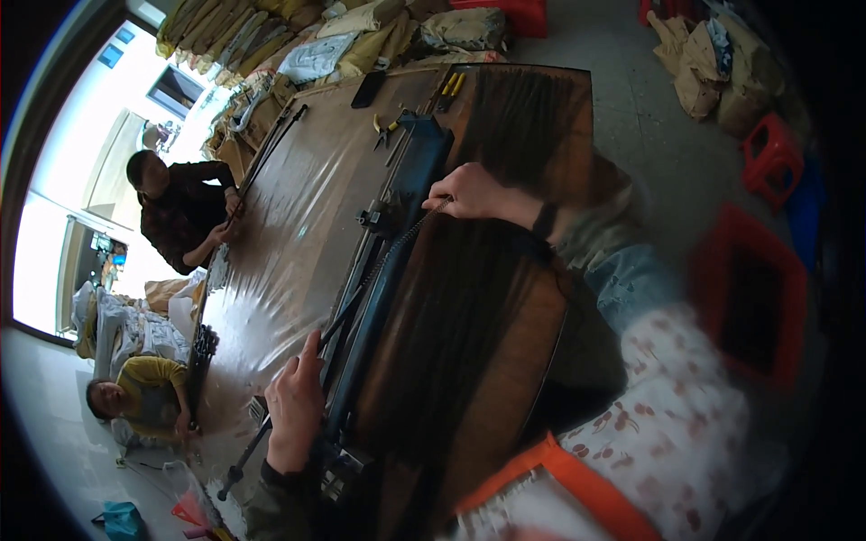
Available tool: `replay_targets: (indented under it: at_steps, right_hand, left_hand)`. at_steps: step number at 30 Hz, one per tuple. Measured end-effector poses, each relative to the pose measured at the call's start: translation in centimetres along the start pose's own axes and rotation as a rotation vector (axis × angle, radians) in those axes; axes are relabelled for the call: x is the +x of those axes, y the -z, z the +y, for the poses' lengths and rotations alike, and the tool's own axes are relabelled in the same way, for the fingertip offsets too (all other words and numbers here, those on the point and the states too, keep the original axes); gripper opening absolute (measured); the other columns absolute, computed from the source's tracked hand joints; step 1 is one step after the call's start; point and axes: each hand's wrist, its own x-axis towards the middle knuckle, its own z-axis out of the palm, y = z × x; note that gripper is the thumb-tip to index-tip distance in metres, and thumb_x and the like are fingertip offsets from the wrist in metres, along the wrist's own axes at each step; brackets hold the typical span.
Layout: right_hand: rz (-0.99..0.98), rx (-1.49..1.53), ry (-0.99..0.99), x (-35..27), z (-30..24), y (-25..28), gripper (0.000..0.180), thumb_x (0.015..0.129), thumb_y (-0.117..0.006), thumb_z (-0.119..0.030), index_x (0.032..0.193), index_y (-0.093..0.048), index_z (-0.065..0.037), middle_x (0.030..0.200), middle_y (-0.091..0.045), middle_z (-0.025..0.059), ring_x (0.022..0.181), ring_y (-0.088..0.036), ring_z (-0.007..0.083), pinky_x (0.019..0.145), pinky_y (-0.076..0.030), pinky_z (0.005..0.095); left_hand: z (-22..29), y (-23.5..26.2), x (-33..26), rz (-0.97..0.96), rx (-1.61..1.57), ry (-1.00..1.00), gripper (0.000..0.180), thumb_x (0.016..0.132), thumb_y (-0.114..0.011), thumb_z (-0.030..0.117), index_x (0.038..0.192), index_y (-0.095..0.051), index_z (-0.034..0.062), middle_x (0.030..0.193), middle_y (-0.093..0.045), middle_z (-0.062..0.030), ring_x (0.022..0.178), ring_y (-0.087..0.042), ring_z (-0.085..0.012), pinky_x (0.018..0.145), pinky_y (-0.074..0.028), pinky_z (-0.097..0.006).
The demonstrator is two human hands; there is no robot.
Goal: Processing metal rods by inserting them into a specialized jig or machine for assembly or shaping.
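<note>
Hair (469, 316), long, dark and straight, lies spread in a sheet over the near right part of the wooden worktop (298, 207), running from a dark metal frame (397, 225) toward the right edge. That frame stretches lengthwise down the middle of the worktop, from the far end to the near edge. The right hand (474, 192) rests on the hair just beside the frame, fingers curled narrow and pinching a thin dark strand (397, 243) that runs along the frame. The left hand (296, 410) sits at the near end of the frame, fingers closed loosely around a slim rod there; how firmly it grips I cannot tell. More dark hair (532, 117) covers the far right corner. A clear glossy film covers the left half of the worktop. Near the far edge lie pliers (390, 129) with yellow handles and a black phone (368, 88). At the left edge a person in dark clothes (176, 212) leans in, and another in yellow (144, 392) crouches by the near left corner. Red crates (753, 298) stand on the floor well apart to the right.
</note>
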Motion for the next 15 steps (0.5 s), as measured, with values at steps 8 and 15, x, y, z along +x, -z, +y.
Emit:
replay_targets:
  at_steps: [8,15]
  right_hand:
    - [0.450,-0.012,0.275,0.6,-1.3,0.9,0.019,0.082,-0.077,-0.020,0.098,-0.072,-0.011,0.074,-0.066,0.0055,0.069,-0.067,0.0242,0.059,-0.054,0.0350]
    - [0.450,0.032,0.361,0.2,-3.5,-0.9,0.027,0.079,-0.077,-0.014,0.105,-0.069,-0.014,0.071,-0.061,0.0033,0.070,-0.063,0.0244,0.056,-0.052,0.0352]
  left_hand:
    - [0.4,-1.5,1.7,0.009,-0.094,-0.055,0.058,0.091,-0.052,-0.003,0.146,-0.037,0.0018,0.113,-0.065,-0.0260,0.093,-0.067,-0.0407,0.076,-0.056,-0.046]
    - [-0.6,-1.2,-1.4,-0.054,0.028,0.043,0.027,0.095,-0.051,0.003,0.122,-0.050,-0.0022,0.087,-0.063,-0.0222,0.080,-0.064,-0.0414,0.067,-0.052,-0.048]
